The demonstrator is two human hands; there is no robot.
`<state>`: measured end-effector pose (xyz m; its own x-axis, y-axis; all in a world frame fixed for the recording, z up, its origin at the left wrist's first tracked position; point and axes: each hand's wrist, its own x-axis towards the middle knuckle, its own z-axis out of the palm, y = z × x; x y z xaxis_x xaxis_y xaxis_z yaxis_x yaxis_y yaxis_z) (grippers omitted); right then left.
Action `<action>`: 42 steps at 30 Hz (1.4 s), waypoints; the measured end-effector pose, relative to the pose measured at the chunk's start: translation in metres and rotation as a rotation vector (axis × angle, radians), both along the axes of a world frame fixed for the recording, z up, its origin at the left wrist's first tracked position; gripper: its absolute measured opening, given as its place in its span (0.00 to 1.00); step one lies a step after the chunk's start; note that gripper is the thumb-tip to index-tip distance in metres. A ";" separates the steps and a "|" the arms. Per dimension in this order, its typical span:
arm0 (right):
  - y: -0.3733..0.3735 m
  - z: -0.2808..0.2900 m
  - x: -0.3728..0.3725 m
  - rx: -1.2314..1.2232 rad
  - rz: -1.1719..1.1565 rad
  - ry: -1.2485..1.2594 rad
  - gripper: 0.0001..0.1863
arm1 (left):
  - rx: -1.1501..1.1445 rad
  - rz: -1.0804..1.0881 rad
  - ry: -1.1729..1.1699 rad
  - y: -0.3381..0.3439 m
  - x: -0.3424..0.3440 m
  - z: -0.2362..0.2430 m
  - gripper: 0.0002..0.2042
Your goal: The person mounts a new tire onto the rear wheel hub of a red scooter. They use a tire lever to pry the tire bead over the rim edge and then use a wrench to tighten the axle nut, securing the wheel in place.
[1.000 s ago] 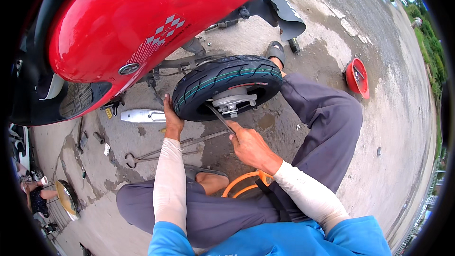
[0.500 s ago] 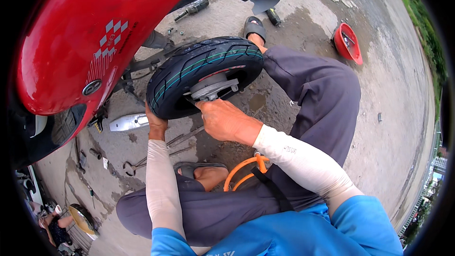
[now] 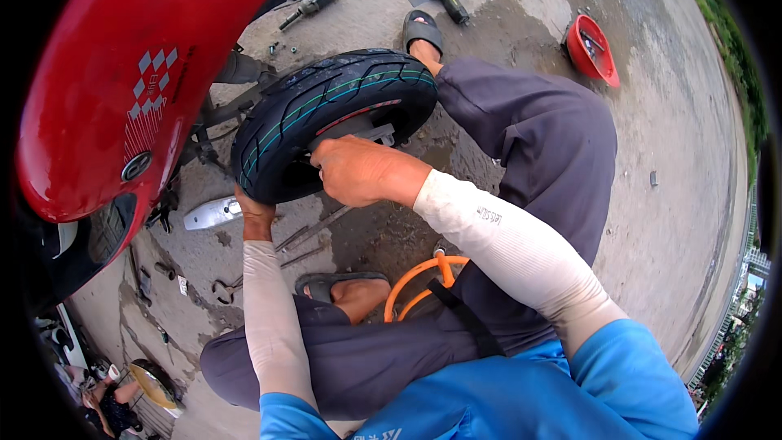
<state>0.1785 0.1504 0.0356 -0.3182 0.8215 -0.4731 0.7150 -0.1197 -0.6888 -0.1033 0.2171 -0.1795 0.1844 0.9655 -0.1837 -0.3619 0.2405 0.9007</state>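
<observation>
A black tyre with teal and green stripes on its wheel stands before me, beside a red scooter body. My left hand grips the tyre's near left edge, its fingers partly hidden. My right hand is closed inside the rim, just below the metal hub; the metal lever it grips is mostly hidden by my fingers.
Loose tools, long metal rods, a silver metal part, an orange hose and a red helmet holding small items lie on the concrete. My legs flank the wheel. A seated person is at lower left.
My right hand has moved up and left to the rim, covering the lever. The wheel, scooter and left hand appear further left in the view.
</observation>
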 end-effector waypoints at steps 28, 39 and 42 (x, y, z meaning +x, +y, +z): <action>-0.131 -0.135 -0.119 -0.132 -0.769 0.396 0.19 | 0.113 -0.140 0.311 0.018 0.028 0.123 0.40; -0.128 -0.174 -0.205 -0.405 -1.103 0.915 0.28 | 0.378 -0.178 0.804 0.027 0.076 0.197 0.36; -0.120 -0.188 -0.224 -0.460 -1.011 0.923 0.28 | 0.327 -0.197 0.843 0.029 0.077 0.204 0.34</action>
<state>-0.0454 0.0300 -0.1528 -0.0356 0.7100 -0.7033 -0.4789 -0.6298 -0.6116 -0.0259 0.2460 0.0244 0.2801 0.9584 -0.0555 0.4646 -0.0847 0.8815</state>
